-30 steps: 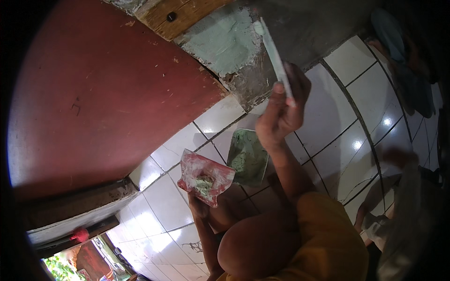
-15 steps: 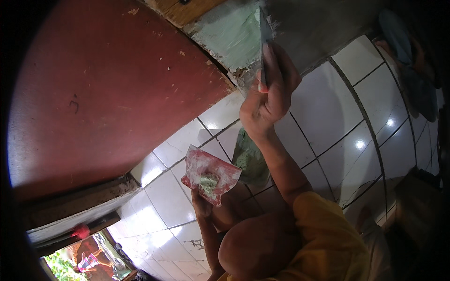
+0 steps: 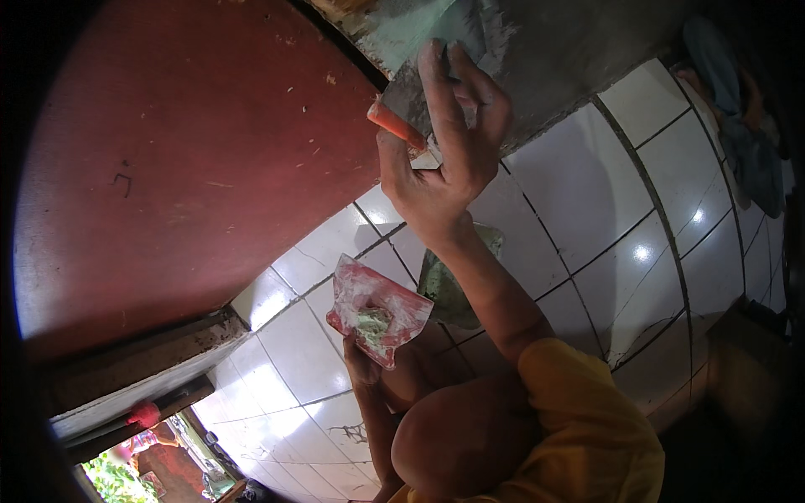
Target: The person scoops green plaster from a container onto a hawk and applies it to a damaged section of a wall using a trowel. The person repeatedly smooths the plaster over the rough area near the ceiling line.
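My right hand (image 3: 457, 134), raised at the wall, grips a putty knife (image 3: 396, 124) with an orange handle. Its wide, thin grey blade lies flat near a pale green putty patch (image 3: 402, 38), with my fingers spread over the blade. Lower down, my left hand (image 3: 360, 365) holds a red sheet-like board (image 3: 401, 303) by its near edge. White smears cover the board, and a lump of pale green putty (image 3: 371, 324) sits on it. Behind my right forearm, partly hidden, is a clear bag (image 3: 444, 285) with greenish putty inside.
A large red panel (image 3: 201, 159) fills the left side. Bare grey wall (image 3: 570, 59) adjoins the patch, with white tiles (image 3: 579, 184) below. Grey-blue cloth (image 3: 746, 159) is at far right. An opening (image 3: 159, 461) at lower left shows greenery and a partly seen person.
My right hand has moved slightly left and turned, so the putty knife's blade now shows its flat side instead of its edge. My left hand and the board have barely moved.
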{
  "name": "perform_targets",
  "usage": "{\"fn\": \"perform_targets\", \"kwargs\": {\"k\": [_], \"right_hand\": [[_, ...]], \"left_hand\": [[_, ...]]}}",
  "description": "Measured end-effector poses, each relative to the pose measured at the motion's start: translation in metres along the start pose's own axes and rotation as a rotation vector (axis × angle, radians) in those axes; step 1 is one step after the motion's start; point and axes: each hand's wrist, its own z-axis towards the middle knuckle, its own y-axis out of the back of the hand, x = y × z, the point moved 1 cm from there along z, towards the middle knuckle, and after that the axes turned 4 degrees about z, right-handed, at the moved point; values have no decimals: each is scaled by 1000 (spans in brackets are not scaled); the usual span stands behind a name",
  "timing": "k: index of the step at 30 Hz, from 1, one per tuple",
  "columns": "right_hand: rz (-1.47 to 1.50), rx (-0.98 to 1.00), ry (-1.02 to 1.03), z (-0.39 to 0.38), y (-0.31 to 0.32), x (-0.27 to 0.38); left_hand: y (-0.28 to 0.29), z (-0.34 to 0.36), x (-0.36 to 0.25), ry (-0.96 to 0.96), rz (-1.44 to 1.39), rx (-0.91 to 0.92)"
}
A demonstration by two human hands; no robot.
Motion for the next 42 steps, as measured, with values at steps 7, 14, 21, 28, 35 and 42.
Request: {"fn": "perform_targets", "kwargs": {"k": [7,14,21,28,35,42], "right_hand": [[-69,42,-6,-3,-3,0],[-49,82,-60,-3,1,10],[-100,143,-97,-20,2,15],[25,233,-84,-46,30,28],[-90,-15,26,-14,57,6],[-51,-124,69,11,10,-20]], "left_hand": [[3,1,2,8,-52,-24],[4,2,1,27,-74,-22],[2,1,1,22,-59,24],[3,-1,-1,33,-39,-10],[-1,-6,0,12,-39,16],[4,0,3,10,-42,4]]}}
